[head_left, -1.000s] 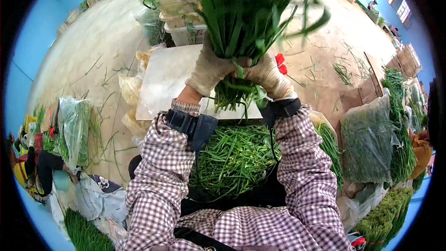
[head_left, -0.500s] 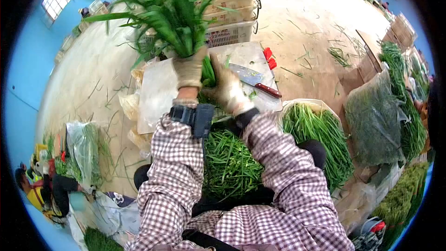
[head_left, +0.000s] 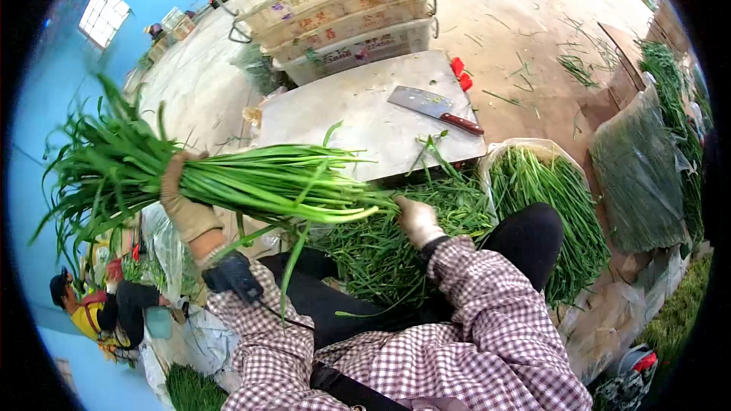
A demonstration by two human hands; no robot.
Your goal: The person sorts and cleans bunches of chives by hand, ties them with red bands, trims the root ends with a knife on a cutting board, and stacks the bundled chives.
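My gloved left hand [head_left: 186, 202] is wrapped round a large bunch of long green leaves [head_left: 266, 179], which lies sideways with its leafy tops to the left. At the stem ends on the right, my gloved right hand [head_left: 419, 222] is closed, its fingertips pinching at the tip of the stems. Below the bunch, a heap of loose green leaves [head_left: 381, 259] spreads in front of my lap. A cleaver [head_left: 434, 109] with a brown handle rests on the pale board [head_left: 327, 118] beyond my hands.
Stacked plastic crates [head_left: 343, 15] stand behind the board, with red items [head_left: 461, 74] at its right corner. A lined container of greens [head_left: 544, 213] is beside my right knee [head_left: 525, 243]. Plastic-wrapped greens [head_left: 640, 167] stand farther right. Another person [head_left: 106, 308] sits at the left.
The bunch has come down from upright to sideways and moved left with my left hand. My right hand has moved down and right to the stem ends. The view has shifted.
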